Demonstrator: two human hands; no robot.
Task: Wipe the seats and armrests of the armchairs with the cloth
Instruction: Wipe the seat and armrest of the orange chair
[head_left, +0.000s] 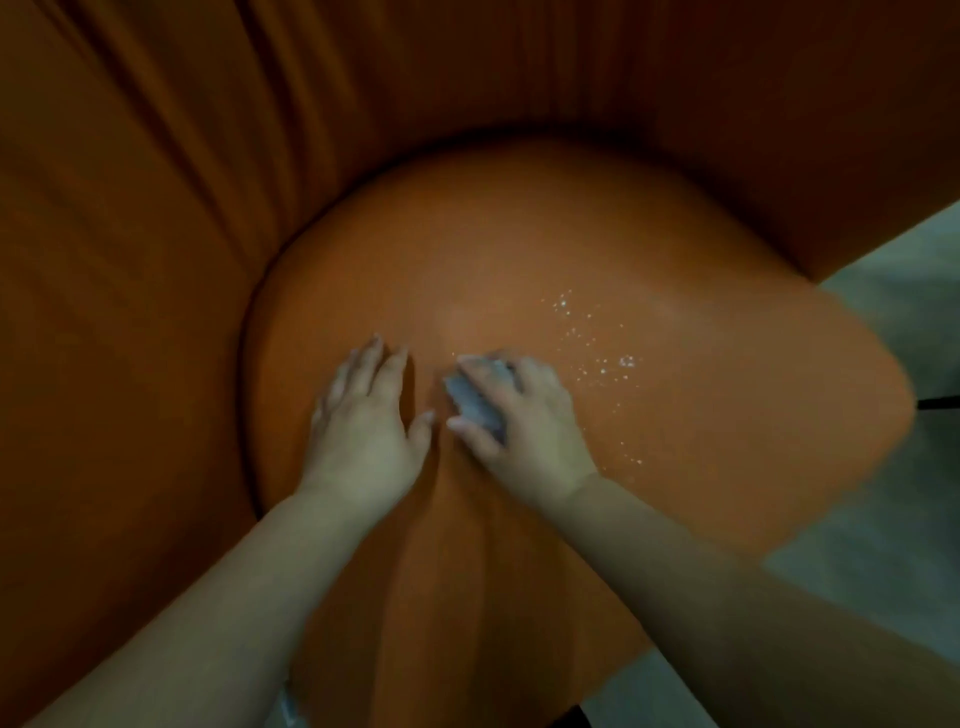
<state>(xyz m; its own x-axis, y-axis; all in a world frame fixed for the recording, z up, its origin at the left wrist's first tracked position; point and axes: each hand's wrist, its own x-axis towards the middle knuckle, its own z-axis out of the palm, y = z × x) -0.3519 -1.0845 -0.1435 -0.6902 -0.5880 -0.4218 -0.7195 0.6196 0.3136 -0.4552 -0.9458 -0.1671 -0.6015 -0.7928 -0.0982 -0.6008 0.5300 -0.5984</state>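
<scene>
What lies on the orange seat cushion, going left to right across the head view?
Bare left hand resting flat on the orange seat cushion → crumpled grey cloth → right hand gripping it → scatter of small glistening droplets.

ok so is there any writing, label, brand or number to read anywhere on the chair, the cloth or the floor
None: no word, label, brand, number or sign can be read in this view.
Seat: plain orange, only shiny specks, no print.
Backrest: plain orange folds, no tag in sight.
Cloth: grey, bunched under the right hand, no marking visible.
Left hand: flat on the seat, covers no visible text.
Floor: pale, blurred, nothing legible.
</scene>
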